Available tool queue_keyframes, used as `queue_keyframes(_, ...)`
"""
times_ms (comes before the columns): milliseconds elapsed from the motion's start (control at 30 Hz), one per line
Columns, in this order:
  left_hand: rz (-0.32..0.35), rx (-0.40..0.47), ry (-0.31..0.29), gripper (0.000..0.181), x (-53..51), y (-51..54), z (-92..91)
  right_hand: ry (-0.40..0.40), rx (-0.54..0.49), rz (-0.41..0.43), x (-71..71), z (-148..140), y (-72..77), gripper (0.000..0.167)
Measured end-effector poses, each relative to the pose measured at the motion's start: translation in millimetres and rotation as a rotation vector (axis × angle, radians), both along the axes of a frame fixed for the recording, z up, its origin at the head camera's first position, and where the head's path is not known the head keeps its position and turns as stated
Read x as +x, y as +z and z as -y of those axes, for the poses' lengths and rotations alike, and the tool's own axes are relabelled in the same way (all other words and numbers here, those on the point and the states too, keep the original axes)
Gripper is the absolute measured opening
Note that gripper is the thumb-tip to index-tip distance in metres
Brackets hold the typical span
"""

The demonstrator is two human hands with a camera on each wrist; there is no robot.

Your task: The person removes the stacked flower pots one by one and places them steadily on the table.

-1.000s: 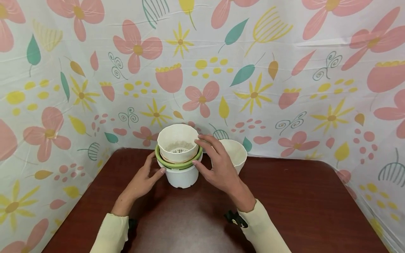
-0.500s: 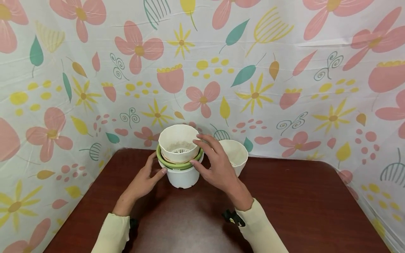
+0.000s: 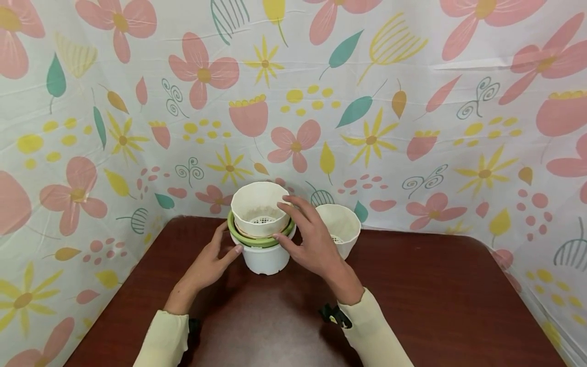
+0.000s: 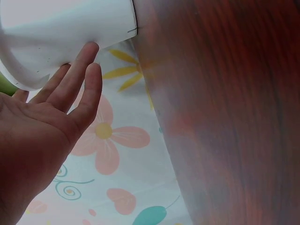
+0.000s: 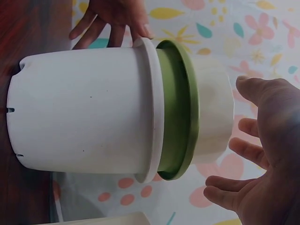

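In the head view, a stack of nested flower pots stands upright on the brown table: a white pot (image 3: pixel 266 261) lowest, a green pot (image 3: pixel 260 242) in it, and a cream pot (image 3: pixel 259 206) with a holed bottom uppermost. A thin tan rim shows between the green and cream pots. My left hand (image 3: pixel 206 265) touches the white pot's left side, thumb near its rim; its fingers (image 4: pixel 75 82) look fairly straight in the left wrist view. My right hand (image 3: pixel 316 247) hovers beside the cream pot, fingers spread, with a small gap in the right wrist view.
Behind my right hand stands another cream pot (image 3: pixel 341 227), its bottom also holed. The brown table (image 3: pixel 431 300) meets a flower-printed cloth (image 3: pixel 293 76) at its back and left side.
My right hand has shifted slightly left across the stack's right edge, and more of the separate cream pot shows. My left hand and the stack hold their places; the view has drifted a little.
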State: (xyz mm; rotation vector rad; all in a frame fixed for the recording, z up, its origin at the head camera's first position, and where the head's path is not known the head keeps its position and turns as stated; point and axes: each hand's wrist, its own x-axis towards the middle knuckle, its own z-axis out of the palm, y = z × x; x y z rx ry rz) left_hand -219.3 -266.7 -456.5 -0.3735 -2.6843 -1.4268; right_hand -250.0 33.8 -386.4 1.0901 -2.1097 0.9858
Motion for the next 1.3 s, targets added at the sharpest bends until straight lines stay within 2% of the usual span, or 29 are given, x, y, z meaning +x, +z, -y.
queue_keyframes(267, -0.012, 0.004, -0.01, 0.082, -0.1, -0.2, 0.5, 0.016, 0.004, -0.014, -0.5, 4, -0.8, 0.063)
queue_keyframes(533, -0.02, 0.006, -0.014, 0.079, -1.3, 0.9, 0.7, 0.014, -0.001, 0.013, 0.4, 9, -4.8, 0.064)
queue_keyframes(833, 0.004, 0.001, 0.002, 0.081, 0.2, -0.1, 0.2, 0.018, 0.006, 0.007, 1.1, 10, -8.5, 0.061)
queue_keyframes(1067, -0.018, 0.025, -0.025, 0.078, 0.4, 0.1, -1.9, 0.019, 0.012, -0.009, 1.7, 12, -10.9, 0.059)
queue_keyframes(1300, -0.015, 0.033, -0.008, 0.079, -0.7, -1.9, -1.9, 0.014, 0.035, -0.005, 3.4, 14, -11.7, 0.059)
